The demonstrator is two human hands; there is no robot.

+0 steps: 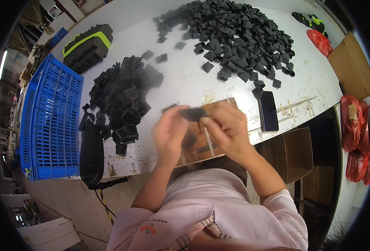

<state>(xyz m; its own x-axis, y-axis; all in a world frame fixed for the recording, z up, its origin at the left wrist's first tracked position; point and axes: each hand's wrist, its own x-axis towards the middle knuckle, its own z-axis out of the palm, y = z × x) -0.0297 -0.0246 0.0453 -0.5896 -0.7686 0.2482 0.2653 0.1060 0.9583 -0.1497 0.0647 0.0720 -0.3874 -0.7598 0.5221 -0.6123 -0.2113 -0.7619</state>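
Between my two hands, a small black fabric piece (194, 114) is held up over the near edge of the white table. My left hand (167, 133) is closed on its left end, and my right hand (231, 130) pinches its right end between thumb and fingers. Below them lies a brown board (226, 104) with strips of tape; another dark piece (189, 140) rests on it, partly hidden by my left hand. Left of my hands is a heap of flat black fabric pieces (124, 92). A larger pile of small black fabric tubes (239, 37) spreads across the far side.
A blue plastic crate (51, 121) stands at the left, beside a black pouch (91, 154). Stacked black pieces with a yellow-green band (89, 46) lie far left. A phone (269, 111) is to the right. Cardboard boxes (297, 152) and red bags (354, 123) sit further right.
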